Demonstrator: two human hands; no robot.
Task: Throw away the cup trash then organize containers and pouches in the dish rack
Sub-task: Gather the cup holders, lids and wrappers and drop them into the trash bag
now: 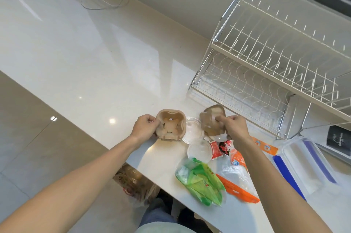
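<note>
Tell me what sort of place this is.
Probably a home kitchen: a white wire dish rack stands on a pale glossy counter, with a clear food container and snack pouches beside it.

1. Both bare forearms reach forward from the bottom edge toward twelve o'clock.
2. The left hand point(145, 127) has its fingers curled in a pinch, knuckles up.
3. The right hand point(234, 128), at its three o'clock, also has its fingers curled, pinching, wrist slightly bent.
</note>
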